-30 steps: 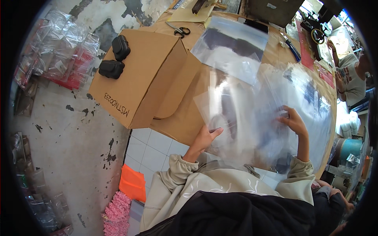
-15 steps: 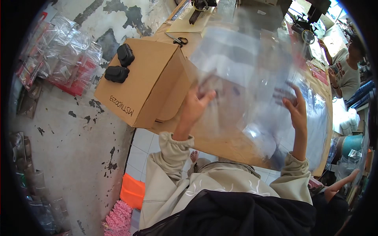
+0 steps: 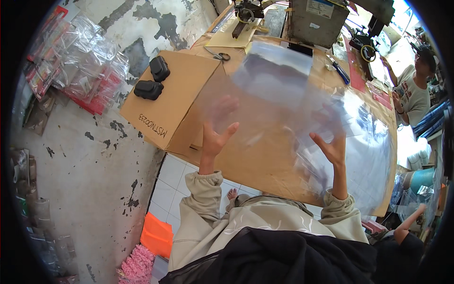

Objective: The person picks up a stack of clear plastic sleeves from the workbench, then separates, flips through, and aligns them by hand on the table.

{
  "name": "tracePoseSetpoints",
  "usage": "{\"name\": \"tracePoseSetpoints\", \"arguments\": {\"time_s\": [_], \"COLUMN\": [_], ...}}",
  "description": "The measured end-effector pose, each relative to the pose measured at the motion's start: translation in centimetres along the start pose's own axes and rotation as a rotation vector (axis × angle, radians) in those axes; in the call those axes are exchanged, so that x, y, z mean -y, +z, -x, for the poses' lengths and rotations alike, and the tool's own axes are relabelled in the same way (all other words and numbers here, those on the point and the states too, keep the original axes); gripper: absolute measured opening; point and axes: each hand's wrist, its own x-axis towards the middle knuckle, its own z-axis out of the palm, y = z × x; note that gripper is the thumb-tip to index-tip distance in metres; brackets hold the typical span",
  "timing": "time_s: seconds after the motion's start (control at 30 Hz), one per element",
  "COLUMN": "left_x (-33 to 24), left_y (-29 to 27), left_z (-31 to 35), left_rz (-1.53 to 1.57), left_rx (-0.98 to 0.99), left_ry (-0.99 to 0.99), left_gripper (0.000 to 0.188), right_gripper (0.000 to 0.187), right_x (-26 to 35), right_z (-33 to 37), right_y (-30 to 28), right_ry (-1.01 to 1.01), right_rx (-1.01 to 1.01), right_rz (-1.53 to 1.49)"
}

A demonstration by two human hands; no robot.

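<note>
Head view shows both hands raised above the tabletop (image 3: 265, 165), holding up a large clear plastic sheet (image 3: 279, 94) between them. Left hand (image 3: 216, 137) has its grip spread wide, thumb out to the right, fingers extended upward behind the lower left part of the film; contact is evident, but whether the fingers pinch the edge cannot be told, as they are blurred through the plastic. Right hand (image 3: 333, 146) likewise has its grip open, palm turned toward the sheet, fingers lying against its lower right part; a closed pinch is not visible. The sheet stands roughly upright, spanning from one grip to the other and rising well above both. Left of the left grip lies a brown cardboard box (image 3: 165, 104), with two black blocks (image 3: 153, 80) on its top face. Beyond the sheet, past both grips, scissors (image 3: 218, 56) lie on the tabletop near a grey machine housing (image 3: 317, 19). More clear film (image 3: 373, 151) lies spread on the tabletop right of the right grip. Another person (image 3: 414, 90) in a light shirt stands at the far right, well apart. An orange object (image 3: 158, 234) sits on the floor below the left forearm.
</note>
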Motion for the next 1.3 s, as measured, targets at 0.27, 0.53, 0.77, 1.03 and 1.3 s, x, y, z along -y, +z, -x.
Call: {"name": "tracePoseSetpoints", "arguments": {"time_s": [0.27, 0.53, 0.77, 1.03, 1.3], "left_x": [-1.6, -2.5, -0.9, 1.2, 8.1], "left_y": [0.7, 0.8, 1.5, -0.9, -0.3], "left_z": [-1.9, -0.1, -1.0, -0.2, 7.4], "left_rz": [0.338, -0.053, 0.307, 0.495, 0.391], "left_rx": [-0.054, 0.191, -0.065, -0.067, -0.110], "left_ry": [-0.403, 0.000, -0.363, -0.741, -0.935], "left_gripper": [0.044, 0.043, 0.034, 0.045, 0.063], "right_gripper": [0.030, 0.080, 0.038, 0.024, 0.022], "right_x": [0.4, 0.0, -1.3, 0.8, -9.1], "right_z": [-2.1, 0.7, 0.4, -1.2, 5.5], "right_y": [2.1, 1.5, 2.1, -2.7, -2.3], "right_ry": [-0.008, 0.048, 0.075, 0.440, 0.710], "right_rx": [-0.311, -0.170, -0.200, -0.063, 0.119], "right_rz": [-0.192, 0.394, -0.034, -0.102, -0.060]}}
